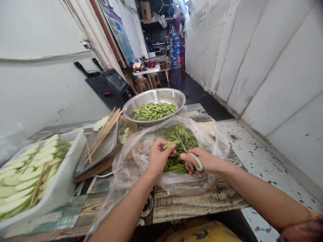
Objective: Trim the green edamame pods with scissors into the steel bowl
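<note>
Between the thumb and fingers of my left hand is a green soybean pod, its far end pointing right. My right hand grips scissors by their pale green handles, the blades apart and close to the pod's tip. Under both hands lies an open clear plastic bag holding a heap of green pods. Just beyond the bag a steel bowl holds more pods.
At the left a white tub is filled with skewered pale green slices. Beside it a metal tray carries a bundle of wooden sticks. The patterned table ends near my body. White wall panels stand to the right.
</note>
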{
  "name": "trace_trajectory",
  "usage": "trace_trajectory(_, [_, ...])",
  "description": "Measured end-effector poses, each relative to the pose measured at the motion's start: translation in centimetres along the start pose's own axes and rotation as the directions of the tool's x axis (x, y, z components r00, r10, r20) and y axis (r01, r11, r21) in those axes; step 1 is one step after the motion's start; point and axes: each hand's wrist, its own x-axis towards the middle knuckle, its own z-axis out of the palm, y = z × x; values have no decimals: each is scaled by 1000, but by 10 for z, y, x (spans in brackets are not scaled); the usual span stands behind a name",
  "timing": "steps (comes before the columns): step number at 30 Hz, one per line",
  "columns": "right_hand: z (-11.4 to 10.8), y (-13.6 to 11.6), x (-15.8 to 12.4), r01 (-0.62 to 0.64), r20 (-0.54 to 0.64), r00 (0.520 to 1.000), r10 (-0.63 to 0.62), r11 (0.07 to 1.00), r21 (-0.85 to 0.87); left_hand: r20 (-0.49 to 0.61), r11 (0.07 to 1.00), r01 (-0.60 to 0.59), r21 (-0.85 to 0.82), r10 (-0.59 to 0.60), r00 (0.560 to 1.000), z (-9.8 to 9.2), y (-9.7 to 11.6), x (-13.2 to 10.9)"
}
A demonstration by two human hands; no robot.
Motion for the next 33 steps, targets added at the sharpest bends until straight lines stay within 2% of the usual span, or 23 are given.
trace_trajectory(6, [3,1,0,15,-34,999,-13,998,65,-1,989,-45,139,45,999,4,-2,-6])
trace_trajectory(12, [7,3,2,-27,-98,995,34,998,63,5,948,-195,253,200,980,0,-5,-6])
trace_trajectory(14, [8,3,2,-29,-112,993,35,998,54,9,940,-213,267,218,976,-3,-6,-5])
trace_trajectory(19, [6,2,2,-28,-121,992,33,999,46,-12,977,-145,156,148,989,-7,-1,2])
trace_trajectory(25, [0,3,4,8,-103,995,6,991,133,-21,990,53,-132,-56,998,-12,9,9])
trace_trajectory(30, [-3,-1,0,23,22,999,-26,993,114,-44,995,42,-95,-47,998,-14,14,10])
trace_trajectory(33, [-5,-3,-2,31,35,999,-34,995,100,14,996,47,-74,-46,999,-17,16,12])
